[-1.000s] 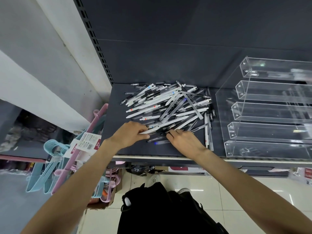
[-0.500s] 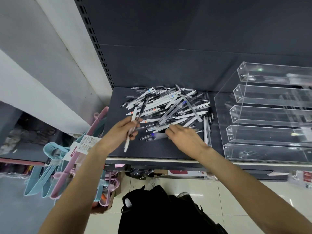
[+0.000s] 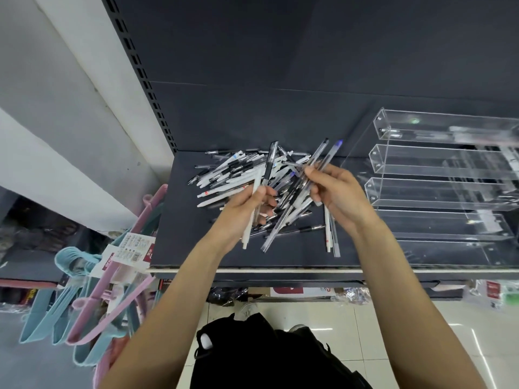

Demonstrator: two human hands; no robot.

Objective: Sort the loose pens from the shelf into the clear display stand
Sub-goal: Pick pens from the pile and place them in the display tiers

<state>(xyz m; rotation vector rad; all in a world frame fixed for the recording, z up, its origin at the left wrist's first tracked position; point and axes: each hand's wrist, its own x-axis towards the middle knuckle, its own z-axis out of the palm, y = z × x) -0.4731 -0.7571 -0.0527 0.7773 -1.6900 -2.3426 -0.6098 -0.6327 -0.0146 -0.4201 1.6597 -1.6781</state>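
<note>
Your left hand (image 3: 247, 209) has its grip clamped on a white pen (image 3: 250, 217) and a black-capped pen (image 3: 268, 164), both raised above the pile of loose pens (image 3: 238, 175) that lies toward the shelf's (image 3: 182, 234) back left corner. Your right hand (image 3: 337, 195) has its grip clamped on two clear pens (image 3: 317, 161), one blue-tipped. The clear display stand (image 3: 438, 186) sits at the shelf's right end.

Both hands have lifted off the pile (image 3: 247, 175), the left hand (image 3: 247, 209) gripping a white pen (image 3: 251, 217) (plus a black-grip one), the right hand (image 3: 337, 195) now pinching clear pens (image 3: 317, 161).
</note>
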